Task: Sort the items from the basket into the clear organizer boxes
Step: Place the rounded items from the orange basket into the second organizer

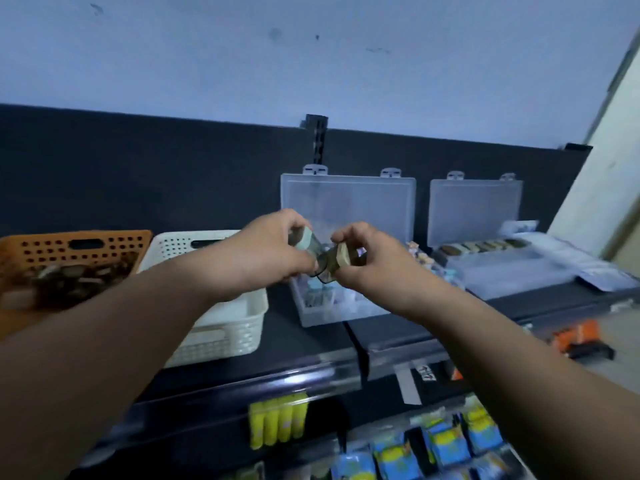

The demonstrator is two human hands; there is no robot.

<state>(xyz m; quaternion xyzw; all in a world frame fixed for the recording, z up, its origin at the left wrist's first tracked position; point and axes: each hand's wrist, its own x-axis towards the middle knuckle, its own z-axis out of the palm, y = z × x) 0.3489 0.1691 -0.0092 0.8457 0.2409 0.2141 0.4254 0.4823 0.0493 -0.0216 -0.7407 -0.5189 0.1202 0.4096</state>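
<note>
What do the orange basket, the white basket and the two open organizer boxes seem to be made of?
Orange basket: probably moulded plastic, matte, with regular rows of holes. White basket: likely the same plastic, with perforated walls. Left organizer box and right organizer box: apparently clear rigid plastic; the dark wall shows through them.

hands: left (263,252) fingers curled, pinching | right (367,261) fingers curled, pinching
</note>
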